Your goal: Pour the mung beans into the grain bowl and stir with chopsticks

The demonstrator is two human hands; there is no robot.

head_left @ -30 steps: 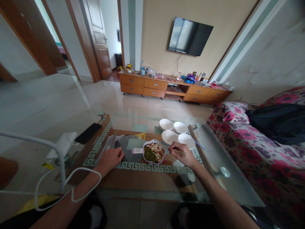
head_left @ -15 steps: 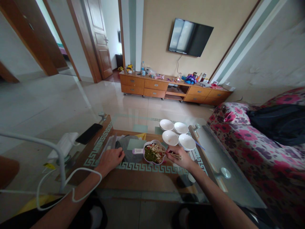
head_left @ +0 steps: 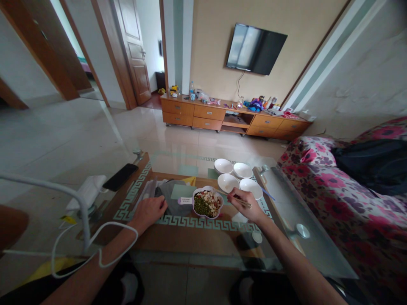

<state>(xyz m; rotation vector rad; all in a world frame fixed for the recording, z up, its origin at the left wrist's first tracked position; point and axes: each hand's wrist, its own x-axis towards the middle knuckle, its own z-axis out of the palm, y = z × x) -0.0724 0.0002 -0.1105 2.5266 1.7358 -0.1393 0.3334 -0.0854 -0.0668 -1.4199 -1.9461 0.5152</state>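
Head view shows our right hand (head_left: pixel 250 211) pinching pale chopsticks (head_left: pixel 246 204), their tips hard to make out near the flower-shaped bowl (head_left: pixel 200 217) at its nine o'clock. Our left hand (head_left: pixel 149 212), at that bowl's nine o'clock, curls its fingers; their undersides are hidden, so we cannot tell any grip

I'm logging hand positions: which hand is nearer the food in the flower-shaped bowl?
Right. The right hand, holding chopsticks, is just right of the food; the left hand is farther off, left of it.

The bowls (head_left: pixel 242 170) are white, the grains (head_left: pixel 202 207) green, the chopsticks (head_left: pixel 245 204) tan, the sofa (head_left: pixel 341 182) pink-and-purple floral.
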